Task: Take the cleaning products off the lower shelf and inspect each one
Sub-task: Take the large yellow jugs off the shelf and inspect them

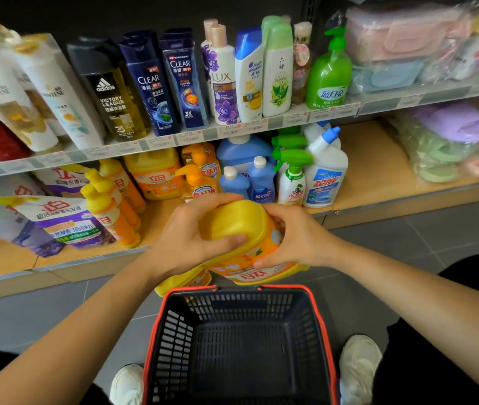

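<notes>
Right, both hands are on the jug [241,220]. The left fingers [226,239] curl over its near edge with the thumb laid across the yellow plastic, and the left hand [185,241] wraps that side. The right fingers [273,217] are bent and clamp the opposite side, with the right hand [296,238] cupped around it. It's off the lower shelf [364,171], held in the air just in front of it and over the far rim of the basket [317,317].

The jug's long axis tilts from the shelf side down toward the basket. A plain, smooth, rounded-rectangular yellow end faces up at the camera. The glossy orange label [250,276] sits at the low end and its characters read upside down.

A second yellow container [182,280] peeks out under the left wrist. The basket is dark perforated plastic with a red rim. Behind on the shelf stand orange pump bottles [197,176], blue bottles [261,176] and a green-triggered sprayer [291,173].
</notes>
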Available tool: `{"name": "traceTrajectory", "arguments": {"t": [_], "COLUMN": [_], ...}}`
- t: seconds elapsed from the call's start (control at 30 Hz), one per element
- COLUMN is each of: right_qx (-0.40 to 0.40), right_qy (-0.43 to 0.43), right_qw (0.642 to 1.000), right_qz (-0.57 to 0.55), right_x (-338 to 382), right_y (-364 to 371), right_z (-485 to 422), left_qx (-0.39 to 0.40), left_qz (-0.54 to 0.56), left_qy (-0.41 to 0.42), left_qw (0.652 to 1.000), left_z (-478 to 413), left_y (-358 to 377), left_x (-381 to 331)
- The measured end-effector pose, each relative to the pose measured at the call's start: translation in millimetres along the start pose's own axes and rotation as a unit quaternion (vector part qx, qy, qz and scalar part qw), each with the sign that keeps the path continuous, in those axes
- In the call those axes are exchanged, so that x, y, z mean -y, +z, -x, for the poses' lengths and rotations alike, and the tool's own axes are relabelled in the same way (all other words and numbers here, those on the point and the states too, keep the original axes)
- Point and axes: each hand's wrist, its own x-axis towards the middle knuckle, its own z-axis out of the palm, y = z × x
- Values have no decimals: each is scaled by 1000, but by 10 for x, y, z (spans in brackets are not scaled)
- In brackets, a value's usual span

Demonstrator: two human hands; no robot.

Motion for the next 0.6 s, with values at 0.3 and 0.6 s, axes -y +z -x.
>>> {"name": "traceTrajectory", "arguments": {"t": [0.3, 0.6], "right_qx": [-38, -83], "right_qy": [6, 29], "right_qw": [999, 994], "right_qz": [30, -66], "right_x": [56, 44], "right_y": [152, 142], "right_z": [26, -7], "left_qx": [-26, -69], "left_qz": [-162, -196], "left_qy": [186, 200], "left_qw": [969, 957], "left_z": [112, 150], "left_y": [188, 175], "left_x": [6, 117]}}
